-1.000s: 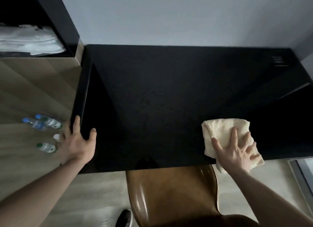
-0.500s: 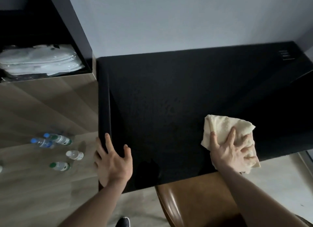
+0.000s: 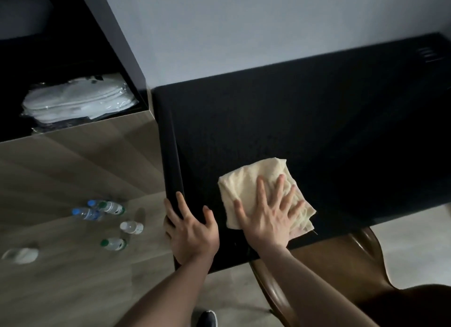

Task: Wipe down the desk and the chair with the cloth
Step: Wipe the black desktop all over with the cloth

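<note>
Crumpled pale-yellow cloth (image 3: 253,182) flat on black desk (image 3: 317,131) under right hand (image 3: 268,219)

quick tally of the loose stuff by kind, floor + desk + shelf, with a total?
Plastic water bottles on the floor: 4
Cream cloth on the black desk: 1
White object on the floor, too blurred to name: 1
Wrapped white bundle on the shelf: 1
Total: 7
</note>
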A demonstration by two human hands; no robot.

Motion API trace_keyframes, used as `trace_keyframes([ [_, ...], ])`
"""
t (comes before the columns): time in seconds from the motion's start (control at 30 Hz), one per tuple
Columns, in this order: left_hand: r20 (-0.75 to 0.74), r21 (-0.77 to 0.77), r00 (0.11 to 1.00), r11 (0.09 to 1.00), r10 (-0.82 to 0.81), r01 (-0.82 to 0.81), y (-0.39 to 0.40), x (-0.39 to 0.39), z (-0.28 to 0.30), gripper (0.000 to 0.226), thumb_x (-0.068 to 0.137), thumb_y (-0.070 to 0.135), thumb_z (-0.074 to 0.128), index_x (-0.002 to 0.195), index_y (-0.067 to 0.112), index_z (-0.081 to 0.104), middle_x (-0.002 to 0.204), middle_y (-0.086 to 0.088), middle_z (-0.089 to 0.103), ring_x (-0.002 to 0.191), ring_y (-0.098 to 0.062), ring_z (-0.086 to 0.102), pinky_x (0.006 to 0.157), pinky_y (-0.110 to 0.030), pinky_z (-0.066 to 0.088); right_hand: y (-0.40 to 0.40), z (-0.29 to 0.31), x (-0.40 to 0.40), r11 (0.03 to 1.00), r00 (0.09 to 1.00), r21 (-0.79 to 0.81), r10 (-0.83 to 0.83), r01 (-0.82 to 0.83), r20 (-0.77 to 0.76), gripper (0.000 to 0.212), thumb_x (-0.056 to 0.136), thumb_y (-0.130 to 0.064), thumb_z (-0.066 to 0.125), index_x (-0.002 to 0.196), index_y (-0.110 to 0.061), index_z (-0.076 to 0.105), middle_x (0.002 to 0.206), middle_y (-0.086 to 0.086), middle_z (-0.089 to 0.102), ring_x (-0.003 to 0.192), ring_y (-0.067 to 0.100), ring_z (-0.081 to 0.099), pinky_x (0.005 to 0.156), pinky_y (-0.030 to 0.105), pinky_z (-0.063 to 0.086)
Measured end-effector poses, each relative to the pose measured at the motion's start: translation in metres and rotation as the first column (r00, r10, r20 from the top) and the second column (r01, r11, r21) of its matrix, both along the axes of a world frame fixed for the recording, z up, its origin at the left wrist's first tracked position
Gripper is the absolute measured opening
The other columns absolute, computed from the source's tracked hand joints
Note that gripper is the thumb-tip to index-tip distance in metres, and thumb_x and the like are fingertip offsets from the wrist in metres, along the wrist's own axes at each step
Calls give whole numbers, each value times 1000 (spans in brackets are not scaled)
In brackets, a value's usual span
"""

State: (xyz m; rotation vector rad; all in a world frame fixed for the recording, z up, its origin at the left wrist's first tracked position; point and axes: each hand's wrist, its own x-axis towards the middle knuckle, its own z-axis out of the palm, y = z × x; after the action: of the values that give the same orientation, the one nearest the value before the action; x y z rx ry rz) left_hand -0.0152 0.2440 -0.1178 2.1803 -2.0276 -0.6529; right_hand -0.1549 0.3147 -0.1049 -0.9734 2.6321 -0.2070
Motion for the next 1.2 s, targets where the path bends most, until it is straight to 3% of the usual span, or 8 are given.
trace_keyframes([
  [0.17, 21, -12, 1000, 1000, -20, 21, 0, 1, 0, 84, 100, 63, 42, 170, 28, 13, 176, -9, 10, 149, -37, 36, 117, -55, 38, 12, 0, -42, 990, 993, -78, 121, -122, -19, 94, 89, -96, 24, 168, -45, 15, 178, 2, -13, 163, 34, -18, 128, 65, -12],
  [0.3, 26, -15, 999, 999, -28, 29, 0, 3, -2, 82, 102, 64, 38, 171, 30, 8, 176, -7, 5, 152, -37, 33, 119, -54, 37, 30, 0, -87, 992, 992, -68, 105, -110, -73, 90, 91, -94, 20, 168, -47, 15, 179, -3, -7, 165, 31, -9, 129, 64, -5],
  [0.53, -8, -16, 1000, 1000, 0, -1, -2, 2, -2, 79, 102, 61, 39, 171, 31, 11, 177, -7, 10, 150, -36, 35, 117, -53, 38, 15, -4, -66, 996, 1000, -87, 4, -6, -19, 96, 92, -91, 25, 170, -36, 12, 178, -9, -18, 162, 31, -24, 125, 66, -17],
  [0.73, -134, 12, 988, 998, 70, -69, -3, 6, -2, 70, 104, 54, 41, 169, 39, 18, 178, 2, 10, 154, -33, 30, 124, -56, 31, 7, -1, 6, 994, 996, -66, 88, -86, 32, 84, 97, -85, 18, 168, -47, -3, 175, -3, -29, 157, 41, -33, 122, 70, -20],
  [0.9, -236, 17, 960, 989, 147, -147, -6, 8, 4, 61, 106, 45, 42, 166, 43, 29, 178, 10, 15, 154, -29, 31, 128, -49, 26, 11, -2, 39, 983, 985, -83, 169, -166, 29, 80, 98, -84, 24, 169, -49, 8, 178, -2, -20, 158, 37, -34, 123, 68, -21],
  [1.07, -181, 7, 977, 993, 114, -115, -4, 5, 2, 66, 104, 50, 43, 167, 40, 26, 178, 5, 15, 152, -33, 34, 124, -54, 32, 26, -5, 12, 973, 982, -133, 189, -188, -5, 86, 93, -88, 32, 167, -44, 25, 180, -3, -4, 165, 32, -15, 127, 65, -13],
  [1.2, -89, 13, 994, 997, 71, -70, -4, 4, -2, 75, 103, 56, 45, 169, 40, 14, 178, 1, 10, 151, -37, 33, 120, -59, 35, 47, -1, -43, 980, 983, -79, 178, -181, -44, 90, 93, -91, 28, 169, -44, 14, 180, -4, -6, 165, 24, -12, 129, 62, -11],
])
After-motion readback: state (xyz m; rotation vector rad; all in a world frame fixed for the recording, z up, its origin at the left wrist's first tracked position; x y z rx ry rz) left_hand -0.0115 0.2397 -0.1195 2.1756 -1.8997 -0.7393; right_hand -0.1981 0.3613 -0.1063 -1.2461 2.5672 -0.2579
